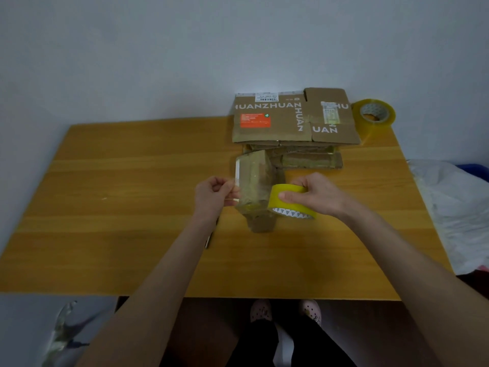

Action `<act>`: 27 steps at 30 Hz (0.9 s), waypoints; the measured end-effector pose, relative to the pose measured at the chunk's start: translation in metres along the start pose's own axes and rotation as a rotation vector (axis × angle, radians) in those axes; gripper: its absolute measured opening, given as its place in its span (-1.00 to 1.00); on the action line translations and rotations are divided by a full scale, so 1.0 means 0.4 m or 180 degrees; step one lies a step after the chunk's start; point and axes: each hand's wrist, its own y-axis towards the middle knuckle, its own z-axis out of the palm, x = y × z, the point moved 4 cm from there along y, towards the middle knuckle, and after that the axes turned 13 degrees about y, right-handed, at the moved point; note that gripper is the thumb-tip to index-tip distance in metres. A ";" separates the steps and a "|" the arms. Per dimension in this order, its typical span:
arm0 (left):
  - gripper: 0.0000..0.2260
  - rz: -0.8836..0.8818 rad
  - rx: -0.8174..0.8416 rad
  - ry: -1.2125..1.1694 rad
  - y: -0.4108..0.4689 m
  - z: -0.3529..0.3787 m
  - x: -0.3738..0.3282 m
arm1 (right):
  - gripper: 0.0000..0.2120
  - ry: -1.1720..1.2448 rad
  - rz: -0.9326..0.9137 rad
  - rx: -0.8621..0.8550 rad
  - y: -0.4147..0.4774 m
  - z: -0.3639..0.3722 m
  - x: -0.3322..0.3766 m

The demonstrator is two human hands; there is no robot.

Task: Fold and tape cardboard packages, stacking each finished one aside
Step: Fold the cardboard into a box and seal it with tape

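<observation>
**Tape strip stretched between both hands, above the package**

We see the left hand (215, 193), left of frame centre, with thumb and curled fingers pinching the free end of a clear tape strip (239, 178). The right hand (315, 193), right of centre, grips the yellow tape roll (291, 201): the thumb lies on the outer face and the other fingers curl over the top edge. The strip runs taut from the left fingers to the roll.

Directly under the strip, at frame centre, a small cardboard package (260, 222) lies on the wooden table (119, 207). We cannot tell whether the strip touches it.

Just above the package in the frame sits a low stack of taped packages (309, 158). A printed flat carton (272, 120) rests on top of that stack, near the table's far edge. A second tape roll (375, 113) stands just beside the carton, upper right.

A thin dark object (209, 241) lies partly under the left forearm; we cannot identify it. White plastic sheeting (455, 207) lies beside the table at the right edge of the frame
</observation>
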 end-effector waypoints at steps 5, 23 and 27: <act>-0.93 -0.0285 -0.0279 -0.0246 -0.001 -0.016 0.071 | -0.68 -0.0894 0.0024 0.0107 0.020 0.026 -0.013; -0.85 -0.0578 -0.0904 -0.0298 0.029 -0.014 0.222 | -0.56 -0.2328 0.0309 -0.0704 0.029 0.079 -0.014; -0.83 -0.0565 -0.0905 -0.0266 0.039 -0.005 0.238 | -0.57 -0.2346 0.0456 -0.0644 0.047 0.082 -0.029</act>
